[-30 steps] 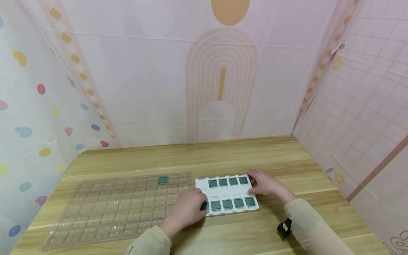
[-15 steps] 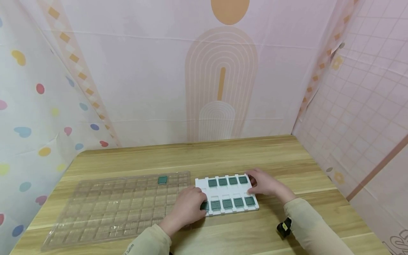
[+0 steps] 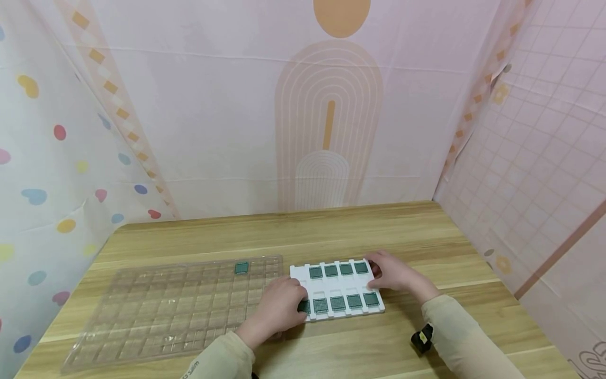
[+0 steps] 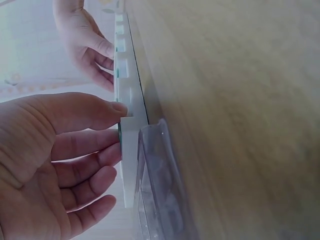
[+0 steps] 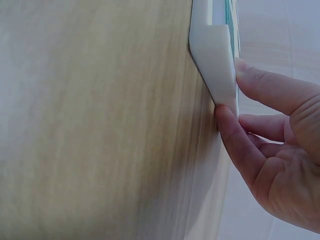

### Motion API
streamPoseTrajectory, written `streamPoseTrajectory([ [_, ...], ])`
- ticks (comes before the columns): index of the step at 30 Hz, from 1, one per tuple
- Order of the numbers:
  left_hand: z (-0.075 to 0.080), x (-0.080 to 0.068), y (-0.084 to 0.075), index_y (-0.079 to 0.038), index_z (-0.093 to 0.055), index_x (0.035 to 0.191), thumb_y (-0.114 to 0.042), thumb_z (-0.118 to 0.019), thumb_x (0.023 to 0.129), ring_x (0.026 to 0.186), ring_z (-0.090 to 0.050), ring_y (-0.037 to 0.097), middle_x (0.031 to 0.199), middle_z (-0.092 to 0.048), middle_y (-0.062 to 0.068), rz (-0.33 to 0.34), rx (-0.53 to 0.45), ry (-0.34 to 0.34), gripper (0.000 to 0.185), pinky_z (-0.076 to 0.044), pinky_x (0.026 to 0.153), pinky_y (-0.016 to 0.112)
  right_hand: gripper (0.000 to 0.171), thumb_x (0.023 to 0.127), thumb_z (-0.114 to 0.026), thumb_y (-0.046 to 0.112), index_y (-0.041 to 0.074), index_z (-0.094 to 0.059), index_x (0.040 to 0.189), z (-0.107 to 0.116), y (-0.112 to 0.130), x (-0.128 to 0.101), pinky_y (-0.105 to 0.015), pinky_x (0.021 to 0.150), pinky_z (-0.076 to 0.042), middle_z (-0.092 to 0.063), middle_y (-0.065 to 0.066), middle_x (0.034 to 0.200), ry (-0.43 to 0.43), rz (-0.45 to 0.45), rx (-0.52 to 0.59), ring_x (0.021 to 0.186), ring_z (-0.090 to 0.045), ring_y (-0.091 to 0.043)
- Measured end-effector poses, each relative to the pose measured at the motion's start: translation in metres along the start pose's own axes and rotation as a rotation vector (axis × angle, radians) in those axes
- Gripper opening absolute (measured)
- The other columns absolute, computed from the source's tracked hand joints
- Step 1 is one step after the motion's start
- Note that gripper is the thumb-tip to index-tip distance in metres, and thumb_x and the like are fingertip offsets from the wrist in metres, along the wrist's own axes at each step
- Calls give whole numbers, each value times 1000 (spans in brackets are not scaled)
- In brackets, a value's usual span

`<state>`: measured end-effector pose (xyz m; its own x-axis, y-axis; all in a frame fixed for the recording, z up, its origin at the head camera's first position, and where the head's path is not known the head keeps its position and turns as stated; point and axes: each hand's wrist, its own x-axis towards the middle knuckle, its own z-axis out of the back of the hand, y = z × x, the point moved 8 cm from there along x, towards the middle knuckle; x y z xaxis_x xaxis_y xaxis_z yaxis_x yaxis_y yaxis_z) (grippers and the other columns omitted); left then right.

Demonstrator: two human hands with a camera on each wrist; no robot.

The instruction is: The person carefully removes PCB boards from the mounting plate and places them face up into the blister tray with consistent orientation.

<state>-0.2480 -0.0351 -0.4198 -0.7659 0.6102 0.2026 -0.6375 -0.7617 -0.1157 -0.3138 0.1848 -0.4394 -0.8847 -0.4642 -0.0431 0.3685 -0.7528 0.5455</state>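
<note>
Head view: white tray [image 3: 337, 288] lying flat near front centre of bench [image 3: 331, 226], slightly right of middle, carrying two rows of green chips [image 3: 338, 270]. Left hand [image 3: 278, 310] curled round near-left corner of tray; in left wrist view, thumb [image 4: 95, 111] lying on upper face, fingers [image 4: 85, 150] bent against tray's side. Right hand [image 3: 396, 276] gripping far-right corner; in right wrist view, white tray [image 5: 216, 60] pinched between thumb [image 5: 240, 145] under edge and fingers on top. Tray in contact with bench surface along full length as far as visible.

Clear compartment tray [image 3: 175, 308] lying just left of white tray, right edge touching or slightly overlapping it; in left wrist view, clear compartment tray [image 4: 160, 180] butted against white tray [image 4: 127, 150]. One green chip [image 3: 242, 268] seated in far-right compartment area of clear tray. Small black object [image 3: 422, 338] resting near front-right of bench, beside right sleeve.

Open bench surface behind both trays up to back edge, and to right of white tray toward right edge. Little room on left: clear tray reaching almost to left edge.

Compared with one second earlier: tray, both hands, clear tray and single chip unchanged in position; only slight camera drift.
</note>
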Motion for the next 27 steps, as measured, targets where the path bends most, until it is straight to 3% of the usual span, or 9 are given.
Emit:
streamPoseTrajectory([
  [13, -2, 0, 6, -13, -74, 79, -20, -83, 69, 70, -47, 11, 71, -59, -7, 18, -114, 15, 15, -43, 66, 31, 68, 79, -83, 9, -12, -49, 134, -1, -2, 0, -35, 80, -51, -54, -14, 110, -2, -16, 6, 93, -57, -20],
  [27, 0, -2, 7, -10, -74, 83, -21, -84, 70, 76, -52, 13, 76, -62, -5, 41, -136, -10, 20, -46, 73, 34, 69, 78, -83, 8, -13, -49, 134, -1, -3, 1, -35, 80, -51, -55, -12, 108, -5, -1, 11, 92, -57, -20],
])
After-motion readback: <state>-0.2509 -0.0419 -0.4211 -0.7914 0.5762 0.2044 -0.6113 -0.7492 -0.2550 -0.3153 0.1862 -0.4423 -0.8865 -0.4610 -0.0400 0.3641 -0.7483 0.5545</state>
